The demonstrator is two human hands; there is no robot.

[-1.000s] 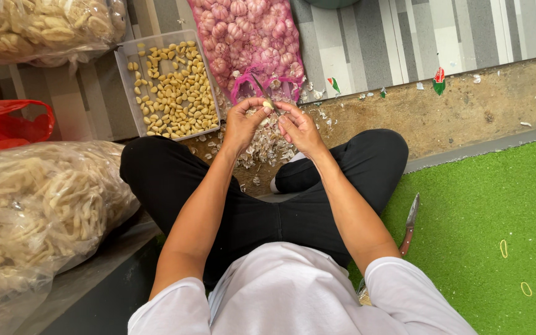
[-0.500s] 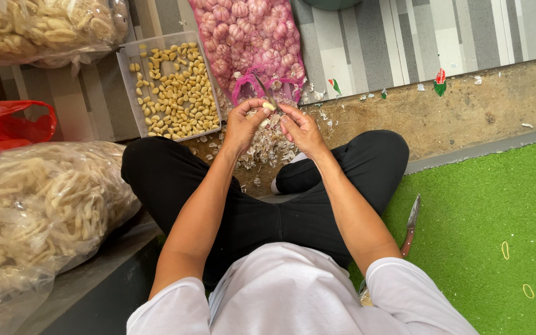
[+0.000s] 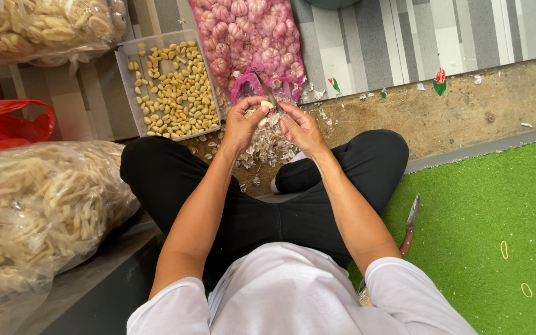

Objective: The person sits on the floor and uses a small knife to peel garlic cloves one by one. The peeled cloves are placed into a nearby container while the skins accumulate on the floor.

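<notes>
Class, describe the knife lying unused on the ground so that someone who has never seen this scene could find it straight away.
Start at the green artificial turf on the right. At its left edge, beside the seated person's right thigh, lies a knife, blade pointing away from the person. Unlike the small blade worked between the hands over the garlic clove, nobody touches this one.

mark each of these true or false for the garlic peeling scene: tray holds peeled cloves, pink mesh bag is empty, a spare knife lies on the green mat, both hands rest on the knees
The clear tray holds peeled cloves: true.
The pink mesh bag is empty: false, it is full of garlic bulbs.
A spare knife lies on the green mat: true.
Both hands rest on the knees: false, the left hand and right hand meet over the pile of skins, working a garlic clove with a small knife.
</notes>
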